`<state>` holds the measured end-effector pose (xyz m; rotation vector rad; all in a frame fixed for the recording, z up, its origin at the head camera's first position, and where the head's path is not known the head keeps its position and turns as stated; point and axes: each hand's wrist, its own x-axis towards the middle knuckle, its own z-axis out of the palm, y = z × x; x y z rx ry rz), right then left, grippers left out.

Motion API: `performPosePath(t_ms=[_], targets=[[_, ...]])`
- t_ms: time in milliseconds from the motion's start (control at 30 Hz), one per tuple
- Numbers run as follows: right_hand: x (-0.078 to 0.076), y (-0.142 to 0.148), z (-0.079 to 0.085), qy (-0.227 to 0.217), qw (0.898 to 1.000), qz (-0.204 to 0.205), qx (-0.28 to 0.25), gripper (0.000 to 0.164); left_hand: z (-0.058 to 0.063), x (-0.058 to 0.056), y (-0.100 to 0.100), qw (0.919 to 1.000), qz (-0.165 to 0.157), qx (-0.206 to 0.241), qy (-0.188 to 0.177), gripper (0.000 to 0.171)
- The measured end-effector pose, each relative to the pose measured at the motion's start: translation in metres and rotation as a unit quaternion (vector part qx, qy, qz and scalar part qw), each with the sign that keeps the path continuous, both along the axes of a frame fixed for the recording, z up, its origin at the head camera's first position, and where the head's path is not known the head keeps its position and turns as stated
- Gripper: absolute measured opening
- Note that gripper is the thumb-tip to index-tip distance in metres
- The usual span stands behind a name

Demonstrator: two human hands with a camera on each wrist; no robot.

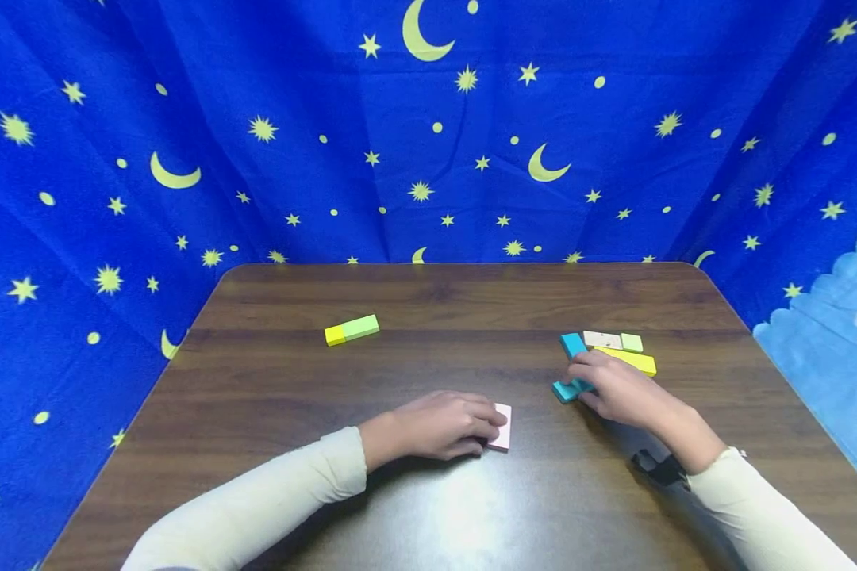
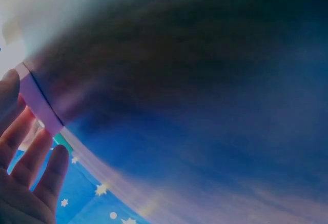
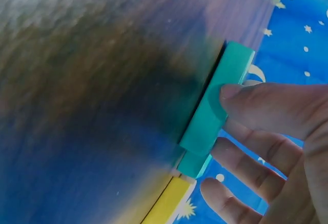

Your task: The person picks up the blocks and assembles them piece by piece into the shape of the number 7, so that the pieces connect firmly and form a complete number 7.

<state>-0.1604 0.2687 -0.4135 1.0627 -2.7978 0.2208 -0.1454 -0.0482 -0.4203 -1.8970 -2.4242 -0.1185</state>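
Observation:
My left hand (image 1: 446, 424) holds a pale pink block (image 1: 501, 438) lying on the table, its fingers over the block's left part. In the left wrist view, the thumb and fingertips meet the edges of this pink block (image 2: 40, 101). Farther right, my right hand (image 1: 617, 388) pinches a teal block (image 1: 563, 392), partly hidden under the fingers. The right wrist view has the thumb on the near face of that teal block (image 3: 220, 101) and fingers behind it. A second teal block (image 1: 573, 343) lies just beyond, its near end covered by the hand.
A yellow block (image 1: 639, 362), a speckled whitish block (image 1: 602, 339) and a small light green block (image 1: 632, 342) lie together beyond my right hand. At the back left, a small yellow block (image 1: 334, 335) meets a light green block (image 1: 361, 326). Starry blue cloth (image 1: 428, 143) surrounds the wooden table (image 1: 257, 381).

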Motion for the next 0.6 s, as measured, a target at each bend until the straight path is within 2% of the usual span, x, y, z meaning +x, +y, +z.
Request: performPosePath(t_ms=[267,433,600], targets=[[-0.004,-0.007,-0.001,-0.027,0.999,-0.005,0.018,0.027,0.001,-0.002,0.001,0.9999,-0.005,-0.006,0.015,0.02],[-0.004,-0.01,0.0,-0.048,0.999,-0.01,0.017,0.032,0.001,-0.002,0.001,1.0,-0.002,-0.003,0.005,0.019],[-0.007,-0.016,0.002,-0.06,0.998,0.007,0.02,0.031,0.002,0.0,0.0,1.0,-0.004,0.006,-0.003,0.017]])
